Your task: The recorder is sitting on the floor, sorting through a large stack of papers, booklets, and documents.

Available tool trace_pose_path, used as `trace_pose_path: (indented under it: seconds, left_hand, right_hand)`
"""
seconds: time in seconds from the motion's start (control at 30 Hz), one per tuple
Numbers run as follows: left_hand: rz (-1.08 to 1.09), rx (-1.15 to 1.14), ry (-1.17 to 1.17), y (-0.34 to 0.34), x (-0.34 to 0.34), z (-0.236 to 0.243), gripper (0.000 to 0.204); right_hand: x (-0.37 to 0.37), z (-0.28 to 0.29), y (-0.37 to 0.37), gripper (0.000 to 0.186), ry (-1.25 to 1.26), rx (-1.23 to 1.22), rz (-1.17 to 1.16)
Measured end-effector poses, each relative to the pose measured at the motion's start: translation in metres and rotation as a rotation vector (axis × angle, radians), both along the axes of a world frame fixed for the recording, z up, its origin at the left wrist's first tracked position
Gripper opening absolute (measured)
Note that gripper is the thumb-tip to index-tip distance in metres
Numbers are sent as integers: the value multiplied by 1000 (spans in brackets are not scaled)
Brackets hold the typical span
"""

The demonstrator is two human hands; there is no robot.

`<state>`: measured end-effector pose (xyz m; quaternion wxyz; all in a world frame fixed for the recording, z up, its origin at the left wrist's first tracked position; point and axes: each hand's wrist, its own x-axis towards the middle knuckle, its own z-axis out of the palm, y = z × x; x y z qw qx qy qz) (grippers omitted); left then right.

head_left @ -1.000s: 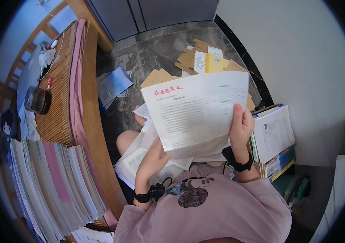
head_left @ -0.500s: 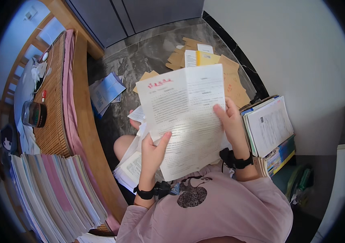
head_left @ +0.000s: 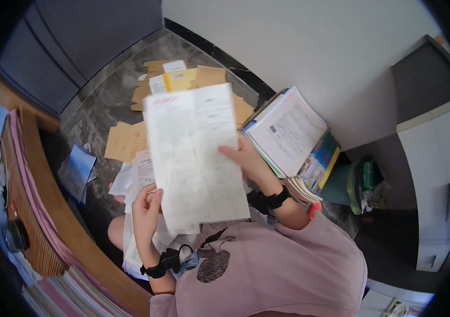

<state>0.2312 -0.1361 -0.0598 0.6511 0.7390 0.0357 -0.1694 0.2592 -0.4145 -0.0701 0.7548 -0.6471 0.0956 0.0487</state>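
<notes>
A large creased white printed sheet [head_left: 196,158], with reddish writing at its upper left, is held up before me, its print blurred. My right hand [head_left: 249,161] grips its right edge, thumb across the front and fingers behind. At the lower left edge my left hand [head_left: 146,211] is closed, thumb and fingertips at the paper's margin. Loose white papers [head_left: 135,248] lie over my legs below the left hand. Another printed paper [head_left: 143,170] shows just left of the sheet.
Brown envelopes [head_left: 124,141] and a yellow-and-white booklet [head_left: 181,80] lie on the floor ahead. Blue booklets [head_left: 76,169] lie by the wooden bed frame [head_left: 58,185]. On the right stand a paper stack [head_left: 288,129], a green bin [head_left: 341,185] and a white cabinet [head_left: 436,195].
The view has swung right, so surroundings sit further left and the cabinet shows more. My left thumb, earlier across the sheet's front, is now at its left edge. The right hand keeps its grip.
</notes>
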Motion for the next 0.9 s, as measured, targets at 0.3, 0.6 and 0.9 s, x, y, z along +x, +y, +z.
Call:
trace_pose_path:
  seconds: [0.3, 0.6, 0.9]
  left_hand:
    - [-535, 79, -111, -77, 16, 9, 44]
    - [-632, 120, -91, -66, 14, -1, 45]
    - [-584, 258, -148, -48, 4, 1, 48]
  right_hand:
    - [-55, -69, -239, 58, -173, -216, -699]
    - [-65, -63, -248, 96, 431, -677, -843]
    - [-14, -29, -125, 78, 499, -1374, -412]
